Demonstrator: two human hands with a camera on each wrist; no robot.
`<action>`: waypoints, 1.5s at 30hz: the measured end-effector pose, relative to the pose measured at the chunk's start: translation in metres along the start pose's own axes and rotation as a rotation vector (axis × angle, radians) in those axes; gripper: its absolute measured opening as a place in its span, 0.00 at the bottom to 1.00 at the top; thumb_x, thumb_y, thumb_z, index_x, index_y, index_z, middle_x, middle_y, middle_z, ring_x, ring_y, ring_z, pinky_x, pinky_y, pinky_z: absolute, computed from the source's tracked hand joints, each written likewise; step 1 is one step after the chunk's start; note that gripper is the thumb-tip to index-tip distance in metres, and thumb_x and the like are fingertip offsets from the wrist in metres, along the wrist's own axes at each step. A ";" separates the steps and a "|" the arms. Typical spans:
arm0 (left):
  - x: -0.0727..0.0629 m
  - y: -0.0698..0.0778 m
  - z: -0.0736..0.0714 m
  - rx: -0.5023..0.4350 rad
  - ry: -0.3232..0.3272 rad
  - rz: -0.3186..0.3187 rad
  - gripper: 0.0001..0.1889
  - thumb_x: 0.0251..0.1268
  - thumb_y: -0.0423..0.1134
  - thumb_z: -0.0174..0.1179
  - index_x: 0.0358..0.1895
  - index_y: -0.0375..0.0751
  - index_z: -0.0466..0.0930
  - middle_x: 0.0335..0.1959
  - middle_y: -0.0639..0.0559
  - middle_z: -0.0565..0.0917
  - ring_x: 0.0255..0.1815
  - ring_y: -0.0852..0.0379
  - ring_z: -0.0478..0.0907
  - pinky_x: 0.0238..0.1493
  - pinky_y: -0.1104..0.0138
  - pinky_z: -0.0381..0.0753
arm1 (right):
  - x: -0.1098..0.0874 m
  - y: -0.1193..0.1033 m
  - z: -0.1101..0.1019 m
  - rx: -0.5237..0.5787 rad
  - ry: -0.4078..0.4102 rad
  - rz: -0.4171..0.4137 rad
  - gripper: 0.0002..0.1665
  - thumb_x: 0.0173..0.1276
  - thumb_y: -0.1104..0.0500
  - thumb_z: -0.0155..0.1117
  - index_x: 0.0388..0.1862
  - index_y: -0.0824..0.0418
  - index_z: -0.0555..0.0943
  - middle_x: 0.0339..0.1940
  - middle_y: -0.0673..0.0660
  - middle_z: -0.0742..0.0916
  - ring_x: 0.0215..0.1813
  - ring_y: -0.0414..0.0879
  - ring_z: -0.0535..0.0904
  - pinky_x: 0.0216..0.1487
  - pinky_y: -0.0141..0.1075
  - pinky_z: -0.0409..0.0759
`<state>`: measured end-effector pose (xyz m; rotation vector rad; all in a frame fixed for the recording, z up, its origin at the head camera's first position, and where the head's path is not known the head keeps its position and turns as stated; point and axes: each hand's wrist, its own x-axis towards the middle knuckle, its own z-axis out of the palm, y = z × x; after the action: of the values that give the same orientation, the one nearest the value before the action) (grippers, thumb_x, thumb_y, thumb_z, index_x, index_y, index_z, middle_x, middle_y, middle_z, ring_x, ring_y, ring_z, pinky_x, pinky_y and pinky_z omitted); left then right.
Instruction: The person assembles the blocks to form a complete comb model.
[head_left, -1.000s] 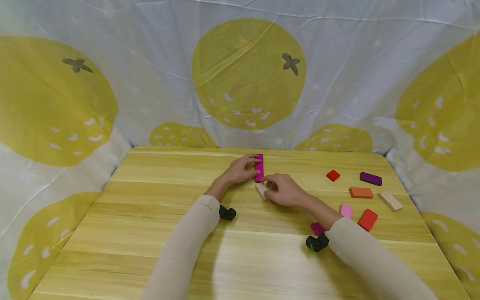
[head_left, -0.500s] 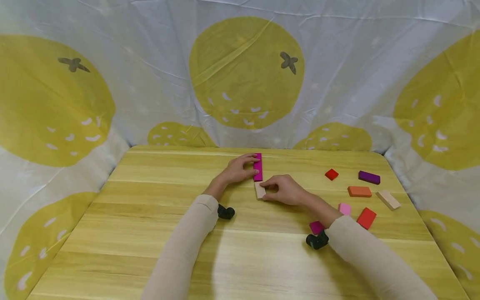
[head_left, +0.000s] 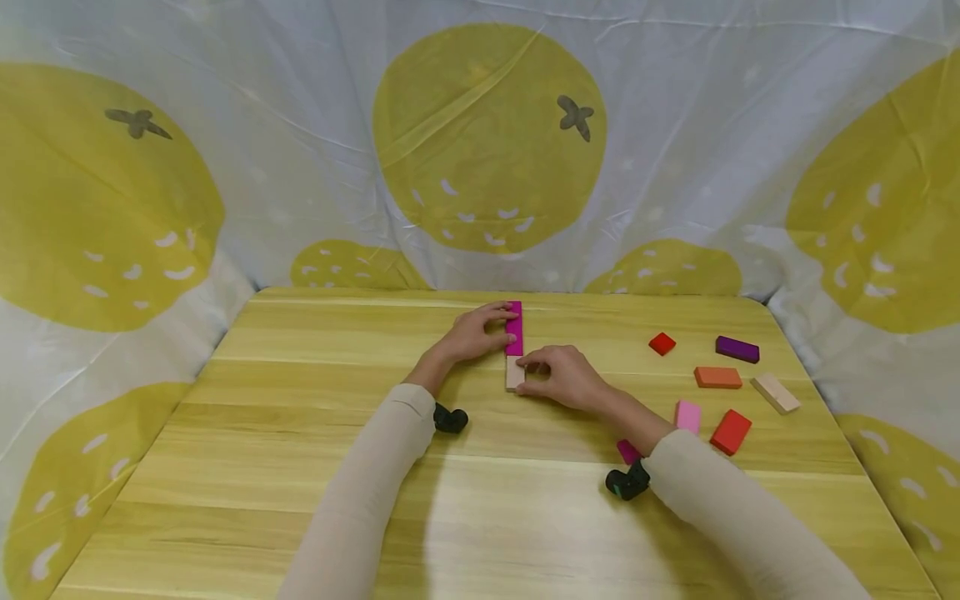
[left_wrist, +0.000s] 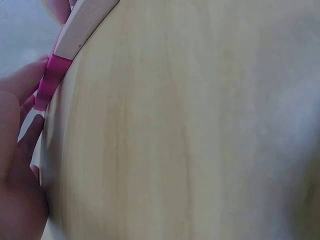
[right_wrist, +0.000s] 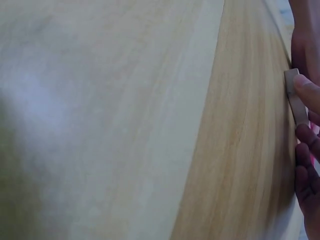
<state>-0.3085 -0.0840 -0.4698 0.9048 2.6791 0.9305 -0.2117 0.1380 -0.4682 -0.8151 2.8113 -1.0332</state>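
Note:
A long magenta block [head_left: 516,328] lies near the far edge of the table, pointing away from me. My left hand [head_left: 468,335] holds it from the left, thumb by its near part and fingers by its far part. Against its near end sits a plain wooden block [head_left: 513,377], in line with it. With thumb and index finger my right hand [head_left: 566,379] pinches this block from the right. In the left wrist view the wooden block [left_wrist: 86,27] meets the magenta block [left_wrist: 53,82] end to end. Fingers partly cover the wooden block [right_wrist: 296,105] in the right wrist view.
On the right lie a small red block [head_left: 662,343], a purple block [head_left: 737,349], an orange block [head_left: 717,377], another wooden block [head_left: 776,393], a pink block [head_left: 687,417] and a larger red block [head_left: 731,432]. A magenta block [head_left: 628,452] is partly behind my right wrist.
The wooden block was angled at the magenta block's near end; my right hand has turned it straight, and it now lines up with it. My left hand stays on the magenta block.

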 end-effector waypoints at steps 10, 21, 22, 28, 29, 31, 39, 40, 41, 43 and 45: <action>0.000 0.001 -0.001 0.045 -0.005 -0.005 0.27 0.76 0.50 0.62 0.74 0.48 0.75 0.79 0.57 0.66 0.80 0.52 0.59 0.74 0.46 0.55 | 0.001 -0.002 -0.001 -0.008 0.004 0.010 0.26 0.63 0.49 0.80 0.57 0.58 0.89 0.40 0.49 0.89 0.39 0.42 0.83 0.44 0.40 0.82; -0.001 -0.001 0.002 0.041 -0.005 -0.001 0.28 0.76 0.50 0.61 0.74 0.47 0.75 0.79 0.55 0.65 0.80 0.51 0.59 0.74 0.46 0.54 | 0.001 -0.001 -0.002 -0.014 -0.019 0.001 0.27 0.65 0.48 0.79 0.59 0.59 0.87 0.41 0.50 0.88 0.39 0.43 0.83 0.44 0.40 0.83; -0.001 -0.001 0.002 0.041 -0.004 -0.001 0.28 0.76 0.50 0.61 0.74 0.47 0.75 0.80 0.55 0.65 0.80 0.51 0.59 0.75 0.46 0.54 | 0.001 -0.001 -0.003 -0.006 -0.030 0.002 0.28 0.65 0.48 0.79 0.60 0.59 0.86 0.42 0.51 0.88 0.40 0.43 0.84 0.46 0.41 0.83; -0.001 0.000 0.001 0.036 -0.009 0.002 0.28 0.76 0.51 0.61 0.75 0.48 0.74 0.80 0.55 0.64 0.80 0.50 0.58 0.75 0.46 0.53 | -0.004 0.005 -0.024 0.026 -0.083 0.012 0.30 0.67 0.50 0.76 0.65 0.60 0.83 0.45 0.55 0.89 0.45 0.47 0.86 0.51 0.44 0.84; 0.000 0.000 0.001 0.036 -0.010 0.003 0.28 0.76 0.51 0.61 0.75 0.48 0.74 0.80 0.55 0.64 0.80 0.50 0.58 0.75 0.46 0.53 | -0.006 0.007 -0.030 0.027 -0.082 0.014 0.30 0.67 0.51 0.76 0.65 0.61 0.83 0.45 0.55 0.89 0.45 0.48 0.86 0.51 0.45 0.84; 0.001 0.000 0.001 0.039 -0.012 -0.001 0.28 0.77 0.51 0.60 0.76 0.49 0.73 0.80 0.55 0.63 0.80 0.50 0.57 0.76 0.47 0.52 | -0.010 0.012 -0.040 0.023 -0.078 0.017 0.29 0.68 0.51 0.75 0.64 0.62 0.83 0.45 0.56 0.89 0.45 0.49 0.86 0.52 0.46 0.84; 0.003 0.001 -0.003 0.031 -0.042 0.012 0.28 0.77 0.50 0.60 0.76 0.47 0.72 0.81 0.55 0.63 0.81 0.51 0.56 0.77 0.49 0.51 | -0.027 0.036 -0.085 0.000 -0.040 0.066 0.27 0.71 0.55 0.73 0.64 0.68 0.82 0.49 0.61 0.88 0.50 0.57 0.85 0.53 0.53 0.82; 0.003 0.001 -0.003 0.034 -0.046 0.012 0.28 0.77 0.49 0.60 0.76 0.46 0.72 0.81 0.54 0.63 0.81 0.51 0.56 0.77 0.49 0.51 | -0.029 0.038 -0.090 -0.003 -0.036 0.077 0.27 0.71 0.54 0.73 0.64 0.68 0.82 0.50 0.62 0.88 0.51 0.58 0.84 0.53 0.53 0.82; 0.003 0.002 -0.004 0.038 -0.052 0.011 0.28 0.77 0.49 0.60 0.76 0.46 0.72 0.81 0.54 0.62 0.81 0.51 0.55 0.77 0.49 0.51 | -0.031 0.041 -0.094 -0.004 -0.028 0.091 0.27 0.72 0.54 0.72 0.64 0.68 0.81 0.50 0.62 0.88 0.51 0.58 0.84 0.53 0.54 0.81; 0.002 0.002 -0.005 0.040 -0.062 0.009 0.28 0.77 0.49 0.59 0.76 0.46 0.71 0.81 0.54 0.62 0.81 0.50 0.55 0.77 0.47 0.51 | -0.035 0.048 -0.101 -0.012 -0.015 0.113 0.27 0.72 0.54 0.72 0.64 0.68 0.81 0.51 0.64 0.87 0.52 0.59 0.83 0.53 0.55 0.81; 0.001 0.002 -0.005 0.044 -0.069 0.008 0.28 0.78 0.49 0.59 0.76 0.46 0.71 0.81 0.54 0.62 0.81 0.50 0.55 0.76 0.46 0.51 | -0.039 0.054 -0.107 -0.022 -0.003 0.135 0.28 0.72 0.54 0.72 0.65 0.68 0.81 0.52 0.64 0.87 0.53 0.60 0.83 0.53 0.56 0.80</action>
<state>-0.3100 -0.0848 -0.4644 0.9397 2.6487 0.8294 -0.2253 0.2551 -0.4235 -0.6172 2.8340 -0.9817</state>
